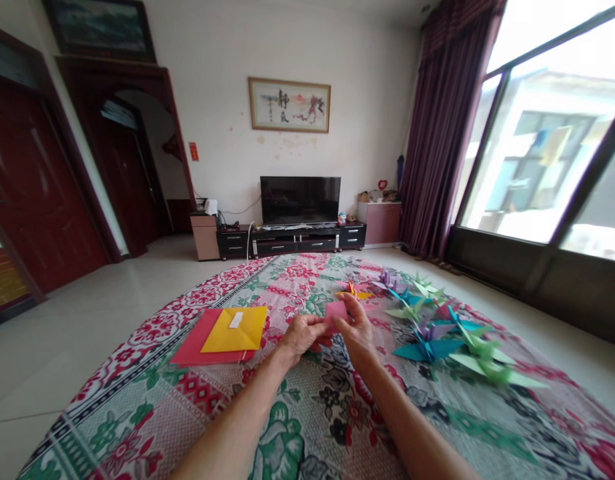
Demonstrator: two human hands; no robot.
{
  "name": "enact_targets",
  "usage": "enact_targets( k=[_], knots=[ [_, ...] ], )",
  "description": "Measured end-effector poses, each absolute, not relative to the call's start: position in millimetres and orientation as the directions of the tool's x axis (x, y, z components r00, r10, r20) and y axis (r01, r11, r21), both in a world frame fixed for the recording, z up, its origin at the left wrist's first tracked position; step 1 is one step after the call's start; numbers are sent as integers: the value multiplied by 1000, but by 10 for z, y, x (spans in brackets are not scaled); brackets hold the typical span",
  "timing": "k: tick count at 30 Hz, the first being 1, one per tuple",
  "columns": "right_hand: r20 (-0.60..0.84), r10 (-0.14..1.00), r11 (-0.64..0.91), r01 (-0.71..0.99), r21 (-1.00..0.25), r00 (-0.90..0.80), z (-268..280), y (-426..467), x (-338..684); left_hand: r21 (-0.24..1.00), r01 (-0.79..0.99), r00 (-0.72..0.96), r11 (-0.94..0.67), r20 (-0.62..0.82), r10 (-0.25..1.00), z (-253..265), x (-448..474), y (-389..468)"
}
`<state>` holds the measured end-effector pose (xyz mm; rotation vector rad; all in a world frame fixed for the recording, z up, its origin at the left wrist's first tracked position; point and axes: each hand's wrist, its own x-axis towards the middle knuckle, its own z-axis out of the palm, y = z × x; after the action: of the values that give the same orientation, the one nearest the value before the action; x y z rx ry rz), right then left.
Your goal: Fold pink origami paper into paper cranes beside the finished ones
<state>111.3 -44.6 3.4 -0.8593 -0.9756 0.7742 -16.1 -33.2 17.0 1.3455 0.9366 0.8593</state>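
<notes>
A small folded piece of pink paper (335, 316) is held up between my two hands, above the patterned cloth. My left hand (304, 335) pinches its left edge with thumb and fingers. On the other side, my right hand (356, 325) grips the paper, its thumb across the front and fingers behind. Just beyond the hands lies an orange paper crane (354, 291). To the right sit several more folded cranes, among them a blue crane (428, 348), a green crane (490, 360) and a purple crane (387, 280).
Left of my hands, a yellow paper sheet (247, 337) with a small white piece lies on red paper (190, 347). The floral cloth (282, 433) covers the round surface. Farther off stand a television (300, 200) on a black cabinet, a purple curtain (437, 133) and a window.
</notes>
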Motion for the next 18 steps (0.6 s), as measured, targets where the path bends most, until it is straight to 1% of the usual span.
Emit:
enact_targets(
  k=[2,6,8,10,13,18],
  knots=[
    [346,865,427,-171,-888,363,56,-467,1112,998,59,359,-20,-3,933,146,-189,-288],
    [304,898,368,-164,-915,317,48,-481,1136,938,190,334,-289,215,918,110,-284,-197],
    [311,911,357,-141,-923,271,21,-474,1137,909,210,302,-360,290,908,113,-322,-176],
    [322,921,351,-105,-931,221,-6,-469,1122,914,180,255,-364,314,915,130,-343,-172],
    [331,932,336,-8,-942,151,-26,-480,1090,937,84,207,-338,316,926,161,-349,-177],
    [352,936,348,173,-921,-11,9,-534,1078,947,-95,218,-307,321,922,180,-338,-176]
  ],
)
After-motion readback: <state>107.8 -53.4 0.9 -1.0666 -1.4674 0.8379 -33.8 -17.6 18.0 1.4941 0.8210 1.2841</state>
